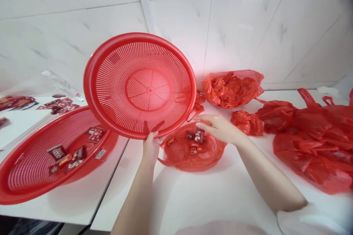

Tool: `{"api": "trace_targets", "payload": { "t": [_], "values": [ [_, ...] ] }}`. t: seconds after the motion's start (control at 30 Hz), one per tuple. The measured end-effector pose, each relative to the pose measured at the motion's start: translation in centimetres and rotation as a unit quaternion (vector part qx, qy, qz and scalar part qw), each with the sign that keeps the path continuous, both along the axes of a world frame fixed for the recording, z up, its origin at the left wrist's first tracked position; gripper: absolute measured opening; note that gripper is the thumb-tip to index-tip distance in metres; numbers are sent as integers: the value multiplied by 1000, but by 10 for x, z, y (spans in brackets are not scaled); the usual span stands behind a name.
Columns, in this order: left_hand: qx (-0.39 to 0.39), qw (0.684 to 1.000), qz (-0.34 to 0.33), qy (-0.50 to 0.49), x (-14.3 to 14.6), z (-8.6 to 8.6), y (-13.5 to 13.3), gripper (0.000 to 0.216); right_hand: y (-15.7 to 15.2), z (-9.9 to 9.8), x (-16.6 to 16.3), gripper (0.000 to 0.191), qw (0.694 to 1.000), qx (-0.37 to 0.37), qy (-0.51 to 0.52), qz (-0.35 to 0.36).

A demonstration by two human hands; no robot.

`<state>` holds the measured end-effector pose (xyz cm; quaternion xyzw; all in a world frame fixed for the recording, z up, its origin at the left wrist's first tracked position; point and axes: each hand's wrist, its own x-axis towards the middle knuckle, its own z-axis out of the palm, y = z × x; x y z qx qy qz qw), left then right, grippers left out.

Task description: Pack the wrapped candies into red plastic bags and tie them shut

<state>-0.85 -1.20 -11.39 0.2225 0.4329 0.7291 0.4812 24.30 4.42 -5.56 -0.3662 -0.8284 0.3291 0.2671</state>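
Note:
My left hand (151,148) grips the lower rim of a round red plastic colander (150,80), which is tilted up so its bare inside faces me. Below and to the right, a red plastic bag (182,159) lies spread open on the table. Several small wrapped snacks (198,136) sit in the bag, mostly brown and red. My right hand (217,126) reaches over the bag's far right edge, with fingers stretched and thumb apart. Whether the fingertips touch the bag's rim I cannot tell.
At left, another red colander (24,165) holds several wrapped snacks (66,159). Loose packets (62,105) lie behind it. By the tiled wall stands an opened red bag (234,88) full of crumpled bags. Filled red bags (311,143) crowd the right. A seam (110,180) divides the white tables.

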Motion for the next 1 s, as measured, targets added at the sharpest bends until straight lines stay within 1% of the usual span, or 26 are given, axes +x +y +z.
{"api": "trace_targets", "payload": {
  "t": [0.07, 0.1, 0.13, 0.17, 0.2, 0.27, 0.3, 0.33, 0.37, 0.4, 0.43, 0.47, 0.5, 0.53, 0.57, 0.6, 0.63, 0.67, 0.77, 0.83, 0.93, 1.0],
  "values": [
    [5, 1000, -15, 4, -4, 3, -4, 39, 4, -2, 3, 52, 999, 8, 28, -37],
    [3, 999, -34, 5, -5, 4, -6, 37, 6, -3, 4, 60, 998, 15, 43, -45],
    [-1, 998, -59, 8, -5, 6, -8, 35, 8, -4, 4, 65, 997, 27, 52, -44],
    [-8, 996, -88, 12, -6, 8, -9, 33, 9, -5, 3, 64, 996, 46, 58, -42],
    [-14, 993, -117, 19, -7, 11, -11, 33, 10, -6, 2, 57, 995, 69, 60, -46],
    [-18, 983, -177, 41, -10, 19, -14, 38, 10, -7, 0, 34, 987, 120, 68, -83],
    [-17, 978, -200, 58, -14, 24, -17, 46, 10, -7, 0, 25, 981, 139, 75, -113],
    [-18, 974, -211, 80, -19, 30, -20, 56, 10, -6, 0, 19, 975, 152, 83, -141],
    [-29, 972, -206, 107, -26, 36, -26, 67, 10, -4, 2, 18, 969, 159, 92, -166],
    [-45, 974, -168, 144, -34, 42, -32, 78, 10, -1, 4, 19, 964, 163, 98, -186],
    [-68, 973, -98, 195, -44, 48, -41, 84, 9, 2, 7, 20, 959, 164, 102, -205],
    [-108, 962, -2, 251, -54, 52, -51, 87, 9, 5, 11, 21, 955, 165, 107, -222],
    [-175, 929, 100, 309, -65, 53, -62, 93, 9, 9, 15, 22, 950, 166, 113, -240],
    [-269, 869, 194, 367, -76, 53, -74, 100, 10, 13, 20, 23, 943, 169, 120, -259],
    [-356, 804, 245, 409, -86, 51, -84, 105, 10, 16, 25, 24, 937, 172, 127, -278],
    [-423, 749, 276, 429, -95, 47, -93, 105, 11, 18, 31, 25, 929, 176, 134, -296],
    [-451, 718, 301, 437, -103, 41, -101, 101, 11, 21, 36, 26, 921, 182, 137, -315],
    [-449, 700, 331, 446, -110, 36, -106, 95, 12, 23, 41, 26, 913, 190, 136, -335],
    [-397, 668, 403, 483, -122, 21, -112, 86, 12, 27, 53, 26, 891, 212, 129, -381],
    [-371, 658, 420, 503, -124, 18, -110, 78, 11, 29, 58, 26, 886, 215, 134, -387],
    [-332, 662, 401, 538, -122, 21, -98, 62, 6, 33, 58, 27, 895, 206, 166, -358],
    [-286, 678, 385, 557, -115, 25, -84, 57, 2, 36, 53, 28, 910, 190, 189, -316]
  ]
}}
